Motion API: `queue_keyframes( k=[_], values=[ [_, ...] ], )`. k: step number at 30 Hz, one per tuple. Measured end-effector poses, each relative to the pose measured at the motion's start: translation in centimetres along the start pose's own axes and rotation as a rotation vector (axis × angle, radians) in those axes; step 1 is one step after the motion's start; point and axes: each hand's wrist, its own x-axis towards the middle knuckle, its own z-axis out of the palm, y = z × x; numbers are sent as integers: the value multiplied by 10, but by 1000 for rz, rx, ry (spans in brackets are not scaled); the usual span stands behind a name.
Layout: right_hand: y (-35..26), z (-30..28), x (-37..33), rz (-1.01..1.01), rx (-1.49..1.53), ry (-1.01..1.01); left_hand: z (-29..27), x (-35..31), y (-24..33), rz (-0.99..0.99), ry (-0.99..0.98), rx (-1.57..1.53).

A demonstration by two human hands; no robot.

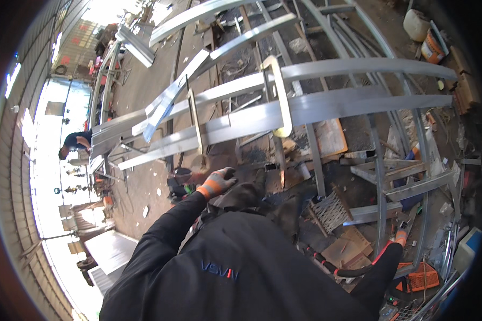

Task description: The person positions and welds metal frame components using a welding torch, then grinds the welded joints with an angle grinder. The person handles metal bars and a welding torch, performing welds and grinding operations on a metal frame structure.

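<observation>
My left hand (217, 182), in a grey glove with orange bands, hovers over my dark trousers, just on the near side of the long metal beams. Its dark-tipped fingers are loosely bent and a little apart, with nothing visible in them. Far out to the right, my right hand (401, 234) reaches down by a steel frame (381, 187). Its fingers are small and blurred against grey metal, so a grip cannot be made out. Two yellowish C-shaped clamps, one left (195, 120) and one right (280, 99), straddle the near shiny beam (241, 122) and the beam behind it (326, 69).
Under the right arm lie flattened cardboard (341, 251) and a black-and-red hose or cable (326, 263). An orange crate (420, 277) is at the lower right. A metal mesh piece (329, 213) leans near my legs. Another person (76, 142) bends at the far left. A white bucket (415, 25) stands top right.
</observation>
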Motion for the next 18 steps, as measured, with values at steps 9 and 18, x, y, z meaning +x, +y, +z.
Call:
queue_keyframes(
  k=[9,18],
  values=[
    [-5,-20,-88,31,-39,45,-138,81,-27,245,516,212],
    [-129,-102,-296,9,214,422,-210,232,-28,434,-392,771]
  ],
)
